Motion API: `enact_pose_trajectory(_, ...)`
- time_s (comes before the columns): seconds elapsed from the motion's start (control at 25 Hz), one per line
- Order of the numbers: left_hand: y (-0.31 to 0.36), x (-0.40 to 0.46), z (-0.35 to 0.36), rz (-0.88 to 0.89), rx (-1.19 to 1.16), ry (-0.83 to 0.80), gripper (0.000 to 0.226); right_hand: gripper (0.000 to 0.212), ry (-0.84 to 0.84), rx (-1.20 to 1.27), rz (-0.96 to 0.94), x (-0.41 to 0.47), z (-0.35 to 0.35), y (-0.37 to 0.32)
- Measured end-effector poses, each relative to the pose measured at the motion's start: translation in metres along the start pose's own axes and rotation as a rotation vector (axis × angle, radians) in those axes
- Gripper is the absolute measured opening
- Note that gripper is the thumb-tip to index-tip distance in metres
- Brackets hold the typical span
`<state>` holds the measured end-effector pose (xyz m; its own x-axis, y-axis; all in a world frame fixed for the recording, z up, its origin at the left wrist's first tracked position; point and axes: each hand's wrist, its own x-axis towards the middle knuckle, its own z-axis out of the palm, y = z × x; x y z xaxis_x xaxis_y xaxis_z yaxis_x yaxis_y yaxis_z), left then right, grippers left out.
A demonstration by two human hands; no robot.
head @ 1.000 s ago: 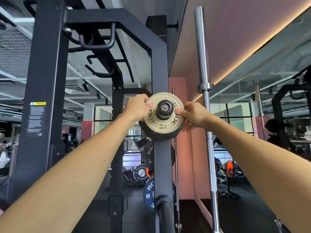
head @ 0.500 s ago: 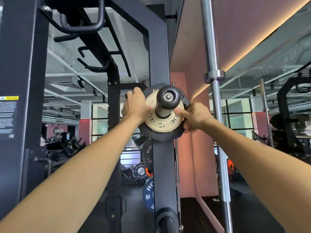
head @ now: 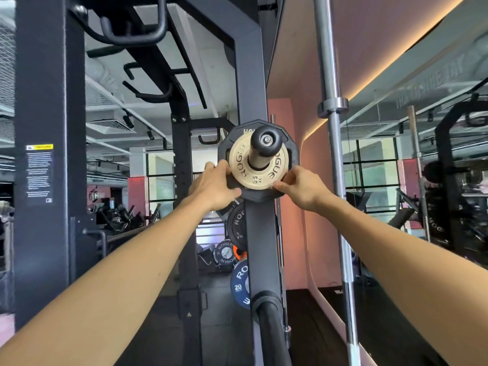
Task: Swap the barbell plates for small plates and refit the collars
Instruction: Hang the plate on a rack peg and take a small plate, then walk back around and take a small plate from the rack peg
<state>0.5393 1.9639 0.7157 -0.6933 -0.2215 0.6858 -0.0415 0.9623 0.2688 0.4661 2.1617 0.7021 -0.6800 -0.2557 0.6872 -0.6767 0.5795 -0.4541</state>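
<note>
Gym rack upright [head: 253, 75] carries a black-capped storage peg [head: 265, 146] pointing at the viewer; the small tan metal 0.5 kg plate [head: 247, 167] sits on it, left hand [head: 215, 184] and right hand [head: 303, 187] pinching its lower rim equally near, so removal means pulling straight back.

Both hands lower on the plates than half a second ago: left hand [head: 215, 187] dropped from the upper-left edge to the lower-left edge of the small tan 0.5 kg plate [head: 257, 169], right hand [head: 303, 190] slid from the right edge to the lower-right. Black storage peg [head: 265, 143] now seen more from below, its capped end higher against the plate than a second ago. Black plate [head: 291, 151] behind now showing wider around the tan one.
</note>
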Motion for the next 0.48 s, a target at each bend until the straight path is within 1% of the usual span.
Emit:
enact_pose_trajectory(0.12,-0.017,-0.033,0.007,0.012,0.007,-0.135,0.052,0.031,-0.114,-0.06,-0.038,-0.033,0.015,-0.004)
enact_pose_trajectory(0.28,-0.035,-0.099,0.012,-0.033,0.008,-0.256,0.052,0.04,-0.315,-0.056,-0.045,-0.085,0.043,-0.008)
enact_pose_trajectory(0.4,-0.053,-0.157,0.009,-0.118,0.033,-0.333,0.049,0.043,-0.484,-0.061,-0.059,-0.128,0.063,-0.015)
enact_pose_trajectory(0.48,-0.071,-0.207,0.002,-0.209,0.058,-0.408,0.054,0.047,-0.618,-0.042,-0.068,-0.165,0.08,-0.024)
